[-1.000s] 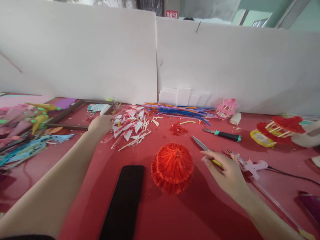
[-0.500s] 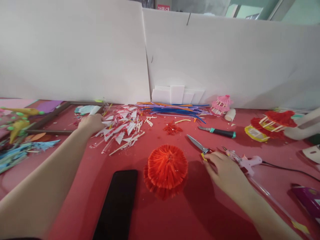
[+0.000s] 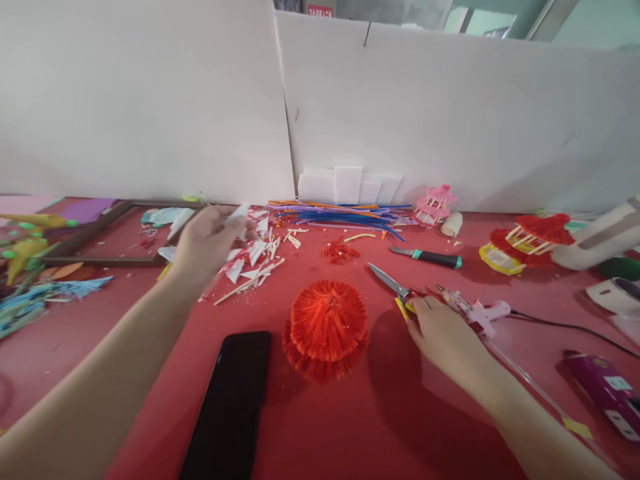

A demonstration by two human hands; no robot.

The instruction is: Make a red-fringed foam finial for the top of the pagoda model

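My left hand [image 3: 203,243] is raised over the scrap pile, its fingers closed on a thin white piece [image 3: 238,215] that could be card or foam board. Beneath and beyond it lie white, red-edged scraps [image 3: 257,253] and thin sticks [image 3: 250,283]. On the right, my right hand [image 3: 443,337] lies with its fingers around the handle of the scissors [image 3: 388,279], whose blades point away to the left on the table. Something yellow [image 3: 401,309] shows by the handle. Between my hands stands a red, fuzzy pipe-cleaner roof [image 3: 329,323] with two tiers.
A black phone [image 3: 230,400] lies in front. Right of my right hand are a pink glue gun [image 3: 483,315] with its cord, and a purple box [image 3: 603,390]. A utility knife [image 3: 430,257], pipe cleaners [image 3: 345,217] and small pavilion models [image 3: 530,243] lie farther back. White boards [image 3: 450,113] wall the rear.
My left hand has moved right and up from the frame's edge to over the scraps and now has a white piece in its fingers. My right hand stays at the scissors. The view shifted slightly.
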